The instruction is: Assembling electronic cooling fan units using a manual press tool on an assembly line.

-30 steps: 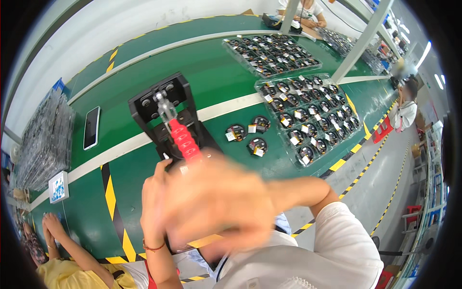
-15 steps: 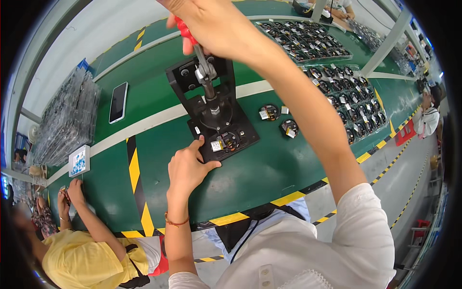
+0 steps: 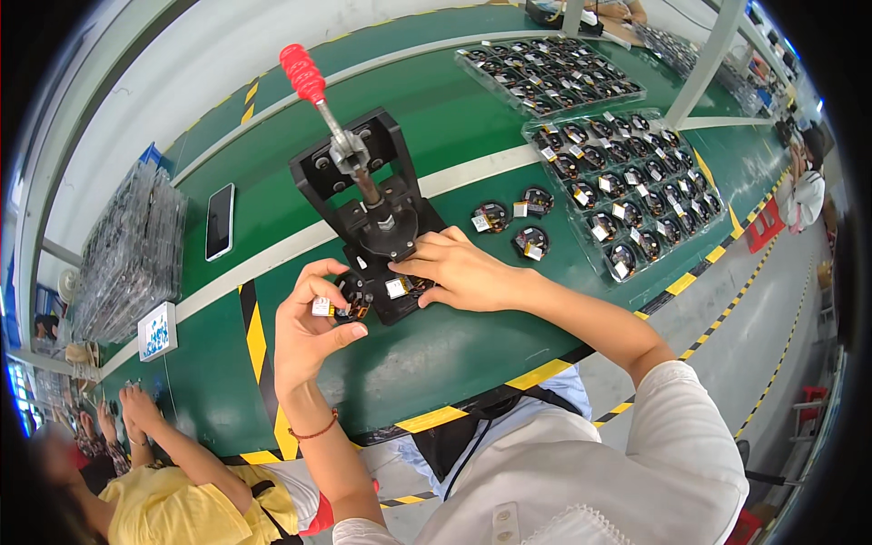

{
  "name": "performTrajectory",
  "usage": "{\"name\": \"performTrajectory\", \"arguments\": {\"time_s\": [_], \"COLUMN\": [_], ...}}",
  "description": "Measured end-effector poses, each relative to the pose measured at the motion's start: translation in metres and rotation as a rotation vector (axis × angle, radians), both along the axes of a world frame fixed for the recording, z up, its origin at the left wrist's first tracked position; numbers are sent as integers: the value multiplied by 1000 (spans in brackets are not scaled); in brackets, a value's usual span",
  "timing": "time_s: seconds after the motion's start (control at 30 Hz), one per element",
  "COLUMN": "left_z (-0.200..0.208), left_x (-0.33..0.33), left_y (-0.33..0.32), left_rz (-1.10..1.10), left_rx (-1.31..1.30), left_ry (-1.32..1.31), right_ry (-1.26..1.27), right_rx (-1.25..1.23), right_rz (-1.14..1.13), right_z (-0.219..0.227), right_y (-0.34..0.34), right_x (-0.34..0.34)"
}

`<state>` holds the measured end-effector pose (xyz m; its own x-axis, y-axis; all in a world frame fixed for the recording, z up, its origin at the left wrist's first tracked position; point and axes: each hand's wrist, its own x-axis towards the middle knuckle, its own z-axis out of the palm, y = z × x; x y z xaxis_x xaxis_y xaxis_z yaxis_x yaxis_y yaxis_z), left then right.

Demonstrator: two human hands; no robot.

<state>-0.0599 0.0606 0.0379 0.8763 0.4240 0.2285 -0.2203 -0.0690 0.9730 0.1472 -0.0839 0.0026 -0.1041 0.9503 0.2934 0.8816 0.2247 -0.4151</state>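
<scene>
A black toggle press (image 3: pixel 386 213) with a red-gripped lever (image 3: pixel 302 73) stands on the bench in front of me, its lever tilted up and left. Between the thumb and fingers of my left hand (image 3: pixel 304 331) is a round black electronic module (image 3: pixel 352 298) with a white label, held beside the press's base. My right hand (image 3: pixel 472 277) reaches in from the right under the press head. Its fingers and thumb close round a second round module (image 3: pixel 397 288) on the base plate, which they partly cover.
Three loose modules (image 3: pixel 531 242) lie right of the press. Beyond them are clear trays (image 3: pixel 627 186) filled with similar modules. At left are a phone (image 3: pixel 220 221), stacked clear trays (image 3: pixel 132 241) and a small white box (image 3: pixel 157 331). A person in yellow (image 3: pixel 182 500) works at lower left.
My right hand has let go of the red lever and come down to the module on the base. My left hand has left the base plate's edge and now holds a module.
</scene>
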Motion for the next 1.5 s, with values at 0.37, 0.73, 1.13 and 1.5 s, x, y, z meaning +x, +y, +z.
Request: {"name": "performTrajectory", "arguments": {"time_s": [0.37, 0.73, 1.13, 1.5], "left_z": [-9, -27, -17, -17], "left_x": [18, 59, 62, 50], "left_y": [-21, -31, -32, -52], "left_rz": [159, 219, 264, 467], "left_rx": [421, 814, 779, 853], "left_ry": [122, 200, 398, 450], "right_ry": [77, -171, 35, 709], "right_rx": [165, 80, 624, 452], "right_rz": [-359, -578, -339, 241], "right_z": [-5, 13, 107, 177], "right_y": [-83, -98, 59, 80], "right_x": [-15, 9, 51, 22]}}
